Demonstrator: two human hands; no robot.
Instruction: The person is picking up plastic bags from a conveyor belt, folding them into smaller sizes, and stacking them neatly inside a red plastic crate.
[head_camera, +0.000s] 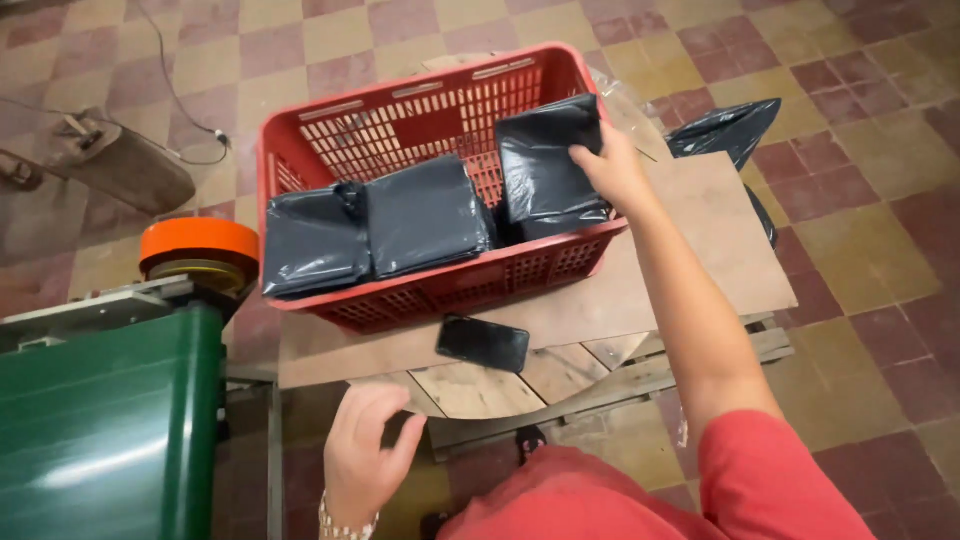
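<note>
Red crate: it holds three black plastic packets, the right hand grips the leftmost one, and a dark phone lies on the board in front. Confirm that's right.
Not quite. In the head view the right hand grips the rightmost black packet in the red crate, not the leftmost. Three packets and the dark phone on the board stand as stated.

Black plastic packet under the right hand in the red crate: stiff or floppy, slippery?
The black packet probably holds its shape: it stands flat-faced against the red crate wall, right hand on one edge. The glossy, wrinkled film looks slippery, so the fingers may slide. Likely light.
</note>
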